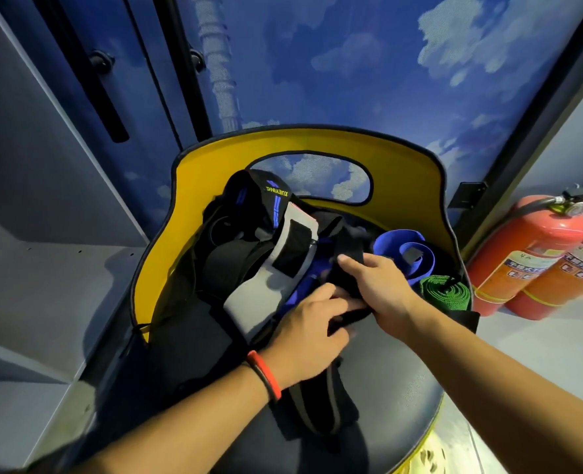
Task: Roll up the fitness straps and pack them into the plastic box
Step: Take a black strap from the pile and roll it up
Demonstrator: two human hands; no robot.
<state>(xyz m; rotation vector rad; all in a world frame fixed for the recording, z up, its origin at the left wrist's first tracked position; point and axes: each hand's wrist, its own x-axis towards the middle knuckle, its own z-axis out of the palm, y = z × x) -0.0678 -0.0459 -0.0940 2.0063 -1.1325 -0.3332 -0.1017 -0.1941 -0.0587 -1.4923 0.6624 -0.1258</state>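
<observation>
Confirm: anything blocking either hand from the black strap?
Nothing visible. Both the right hand and left hand grip the black strap. The grey wrap lies to their left, the rolled blue strap to their right; neither is between.

chair (403,159) with a yellow back, its dark seat (403,388) piled with black straps (235,254), a grey wrap (249,295), plus a blue roll (406,248) and green roll (445,292)

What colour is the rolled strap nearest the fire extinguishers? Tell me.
The rolled strap is green; head view.
</observation>
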